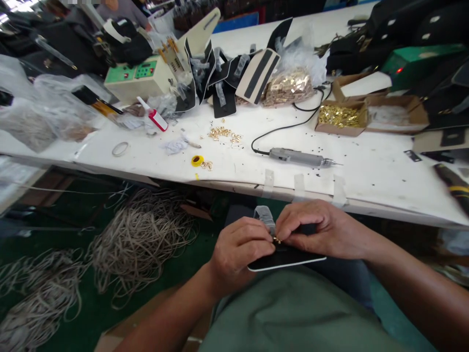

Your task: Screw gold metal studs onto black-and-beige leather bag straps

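Observation:
Over my lap lies a black panel with a pale edge and a plastic-wrapped tab at its far side. My left hand is closed on the panel's left side, fingers curled over the top. My right hand pinches a small gold metal fitting against the panel, close to the left fingertips. The fingers partly hide the fitting, so its exact shape is unclear. Beyond the hands, a grey electric screwdriver rests on the white table.
Small gold fittings lie loose beside a yellow tape roll. A red glue bottle is farther left. Cardboard boxes of gold parts stand at right; similar black panels are piled behind. Heaped cords cover the floor at left.

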`<state>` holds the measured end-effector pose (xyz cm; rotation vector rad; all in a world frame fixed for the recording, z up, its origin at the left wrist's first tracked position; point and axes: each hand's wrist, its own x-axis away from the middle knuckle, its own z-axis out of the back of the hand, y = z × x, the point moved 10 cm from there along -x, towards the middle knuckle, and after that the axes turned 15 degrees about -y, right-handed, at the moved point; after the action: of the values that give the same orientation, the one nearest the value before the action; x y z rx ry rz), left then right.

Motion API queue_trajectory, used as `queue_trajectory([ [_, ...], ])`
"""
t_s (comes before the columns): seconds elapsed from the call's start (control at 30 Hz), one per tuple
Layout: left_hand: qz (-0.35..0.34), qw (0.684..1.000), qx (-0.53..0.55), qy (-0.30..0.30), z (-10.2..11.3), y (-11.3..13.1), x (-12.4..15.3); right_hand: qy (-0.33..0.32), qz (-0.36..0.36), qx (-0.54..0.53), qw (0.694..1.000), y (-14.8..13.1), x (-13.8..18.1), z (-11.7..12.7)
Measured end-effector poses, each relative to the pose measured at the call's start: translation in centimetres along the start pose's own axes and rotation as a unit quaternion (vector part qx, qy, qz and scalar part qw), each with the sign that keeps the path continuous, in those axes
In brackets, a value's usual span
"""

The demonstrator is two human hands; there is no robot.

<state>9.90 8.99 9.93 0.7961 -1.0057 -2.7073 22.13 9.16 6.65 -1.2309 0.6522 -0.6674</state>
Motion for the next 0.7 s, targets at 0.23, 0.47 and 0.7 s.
queue_trajectory([
  [0.23,-0.032,0.994,-0.101,-0.034,-0.4,1.8,-0.4,-0.015,0.021,0.049,0.998,-1.7,0.7,0.1],
  [0.47,-0.045,0.987,-0.148,-0.039,-0.4,2.7,-0.9,0.013,0.033,0.067,0.997,-2.2,1.3,0.5],
  [0.7,-0.052,0.985,-0.156,-0.045,-0.6,3.0,-1.0,0.019,0.047,0.093,0.994,-2.5,1.6,0.1],
])
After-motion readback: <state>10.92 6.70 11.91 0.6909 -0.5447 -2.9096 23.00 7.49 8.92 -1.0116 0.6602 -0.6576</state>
